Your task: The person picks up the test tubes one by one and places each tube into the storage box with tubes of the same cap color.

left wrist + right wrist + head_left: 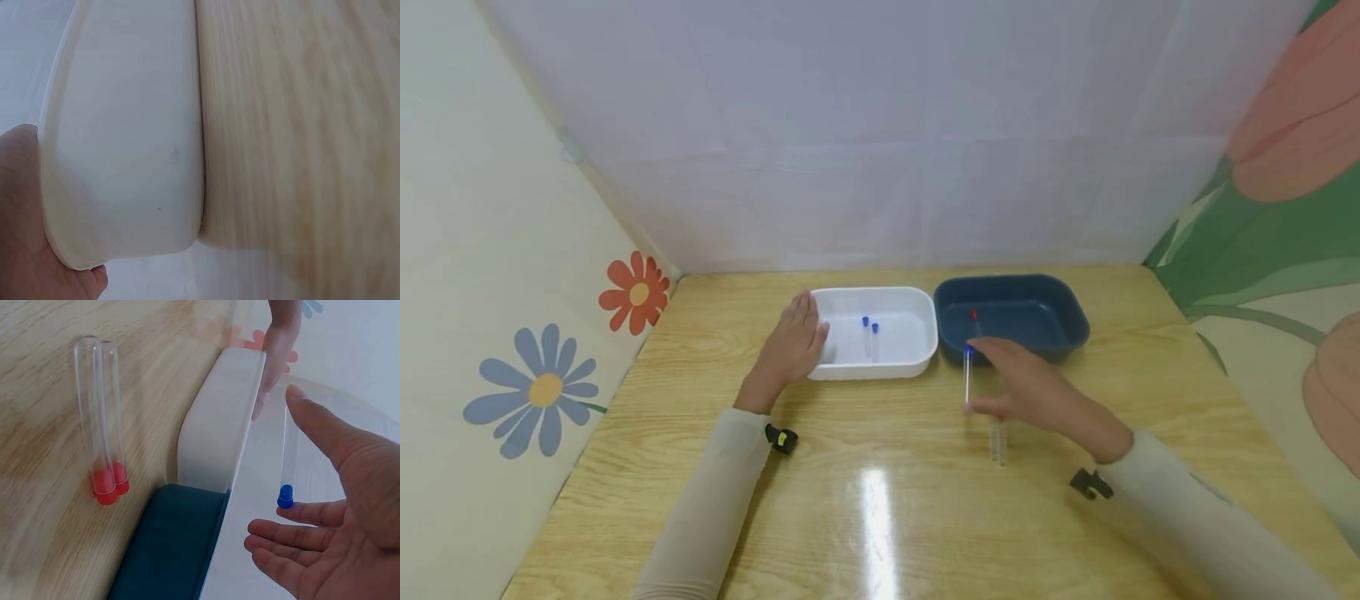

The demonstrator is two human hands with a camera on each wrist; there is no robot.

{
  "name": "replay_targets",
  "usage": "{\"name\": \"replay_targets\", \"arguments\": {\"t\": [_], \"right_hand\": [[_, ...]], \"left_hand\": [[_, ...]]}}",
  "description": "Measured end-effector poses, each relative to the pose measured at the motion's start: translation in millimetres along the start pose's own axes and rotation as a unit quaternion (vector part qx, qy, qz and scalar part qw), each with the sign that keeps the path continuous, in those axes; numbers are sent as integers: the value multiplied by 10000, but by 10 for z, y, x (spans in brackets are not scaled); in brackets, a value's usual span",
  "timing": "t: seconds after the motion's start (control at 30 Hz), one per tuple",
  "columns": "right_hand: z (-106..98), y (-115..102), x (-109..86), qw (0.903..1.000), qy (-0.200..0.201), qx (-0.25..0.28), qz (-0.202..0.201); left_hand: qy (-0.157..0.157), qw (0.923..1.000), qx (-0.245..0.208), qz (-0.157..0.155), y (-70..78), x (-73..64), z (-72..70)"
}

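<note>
Head view looking down across table (820, 508), wrist views close and tilted, all sharing white tray (872, 371)

White basin (904, 333): left end was partly covered by the left hand (790, 343); other end ran past the upper edge, left wrist view. Dark blue basin (1033, 317): front wall was partly hidden by the right hand (1028, 382). Two red-capped test tubes (98, 428): caps were masked by that hand, head view. Two blue-capped test tubes (875, 331), white basin: bodies were too faint to show any contents. Sleeves (707, 500): both were cut off below, head view. Tabletop (300, 125): grain was blurred, left wrist view.
</note>
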State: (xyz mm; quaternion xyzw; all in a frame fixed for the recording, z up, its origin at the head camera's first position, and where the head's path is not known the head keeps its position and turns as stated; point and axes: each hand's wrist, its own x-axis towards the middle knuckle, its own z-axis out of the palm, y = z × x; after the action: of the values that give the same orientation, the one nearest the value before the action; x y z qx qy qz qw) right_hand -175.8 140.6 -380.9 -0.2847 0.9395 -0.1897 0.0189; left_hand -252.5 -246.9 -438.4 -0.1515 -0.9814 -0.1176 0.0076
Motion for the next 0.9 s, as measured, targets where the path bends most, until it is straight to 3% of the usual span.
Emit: {"name": "replay_targets", "arguments": {"t": [0.2,0.9], "right_hand": [[9,-38,53,9998,88,32,-171],[2,-146,265,9998,-164,95,-59]], "left_hand": [[-9,10000,-36,16,13,-5,-5],[13,10000,67,6,10,-3,-2]]}}
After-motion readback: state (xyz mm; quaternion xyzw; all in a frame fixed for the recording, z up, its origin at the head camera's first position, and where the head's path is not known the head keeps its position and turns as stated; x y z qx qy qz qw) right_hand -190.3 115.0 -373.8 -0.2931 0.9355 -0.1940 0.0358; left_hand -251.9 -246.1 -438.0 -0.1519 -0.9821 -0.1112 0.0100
